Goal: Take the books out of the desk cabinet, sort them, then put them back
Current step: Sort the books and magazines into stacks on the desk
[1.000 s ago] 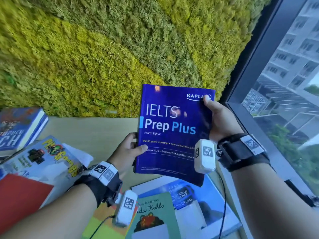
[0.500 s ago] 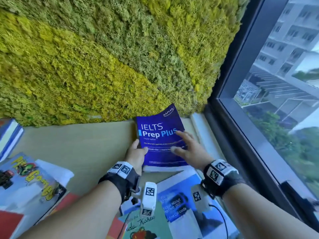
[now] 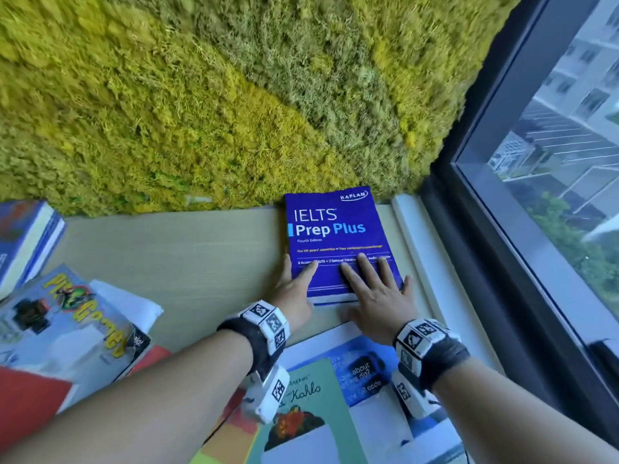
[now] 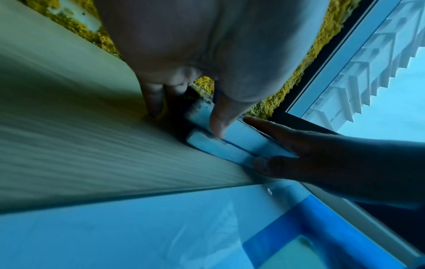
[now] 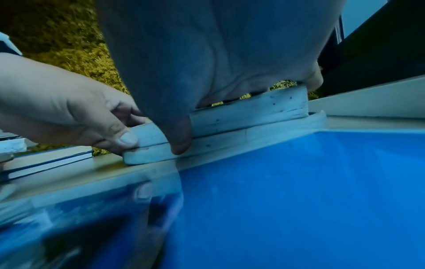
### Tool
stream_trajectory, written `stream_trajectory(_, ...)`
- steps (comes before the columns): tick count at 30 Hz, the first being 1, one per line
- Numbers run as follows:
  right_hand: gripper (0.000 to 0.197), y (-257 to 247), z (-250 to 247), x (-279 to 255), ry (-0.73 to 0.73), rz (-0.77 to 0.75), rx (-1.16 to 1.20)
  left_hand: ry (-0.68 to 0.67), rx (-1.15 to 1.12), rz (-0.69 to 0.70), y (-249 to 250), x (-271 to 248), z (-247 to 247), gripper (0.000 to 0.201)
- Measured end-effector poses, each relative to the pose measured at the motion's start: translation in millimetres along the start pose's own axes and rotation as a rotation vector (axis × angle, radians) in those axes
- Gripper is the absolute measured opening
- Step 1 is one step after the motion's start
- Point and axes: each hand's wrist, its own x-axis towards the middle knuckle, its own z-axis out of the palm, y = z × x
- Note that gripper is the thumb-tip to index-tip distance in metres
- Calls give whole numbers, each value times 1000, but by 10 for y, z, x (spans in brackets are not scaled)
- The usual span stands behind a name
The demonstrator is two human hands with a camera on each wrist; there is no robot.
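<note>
The blue "IELTS Prep Plus" book [image 3: 335, 229] lies flat on top of another book [image 5: 207, 145] in the desk's far right corner, its top edge against the moss wall. My left hand [image 3: 294, 289] holds its near left corner, thumb on the cover and fingers down the left side. My right hand [image 3: 371, 289] lies flat on the lower cover with fingers spread; its thumb [image 5: 179, 138] hangs over the near page edge. In the right wrist view the upper book's pages [image 5: 253, 109] sit slightly offset from the lower one.
A book stack [image 3: 23, 242], a games magazine [image 3: 67, 323] and a red book [image 3: 26, 406] lie at the left. A green Kahlo book [image 3: 311, 396] and a blue-white booklet [image 3: 361, 366] lie under my wrists. Bare desk [image 3: 167, 262] spans the middle; the window frame [image 3: 485, 229] bounds the right.
The IELTS book, held up in both hands a second ago, has been laid down in the far right corner. My right hand has gone from gripping its edge to lying flat on it.
</note>
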Motion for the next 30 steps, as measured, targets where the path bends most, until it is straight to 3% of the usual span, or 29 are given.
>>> stream_trajectory(5,82,-29,116,67,-68,16,18,-56,39,-38,-58,26,75,79)
stream_trajectory(12,86,-31,74,105,-158,64,15,-193,121,-51,-112,96,-24,100)
stream_trajectory(16,96,-91,-76,100,-242,105,-53,-260,69,-42,-88,-39,-231,90)
stream_trajectory(18,95,-165,-208,4,-218,136,-23,-258,54,-4,-92,-281,-315,80)
stream_trajectory(21,84,-361,-244,-409,30,174,98,-221,60,64,-174,-786,-469,65)
stream_trajectory(23,78,-513,-113,-792,98,166,226,-214,25,72,-302,-1108,-559,58)
stream_trajectory(26,74,-705,168,-1388,-20,206,375,-249,-37,55,-499,-1565,-549,51)
stream_trajectory(30,84,-909,468,-2042,-194,369,273,-364,-50,76,-729,-2070,-338,56)
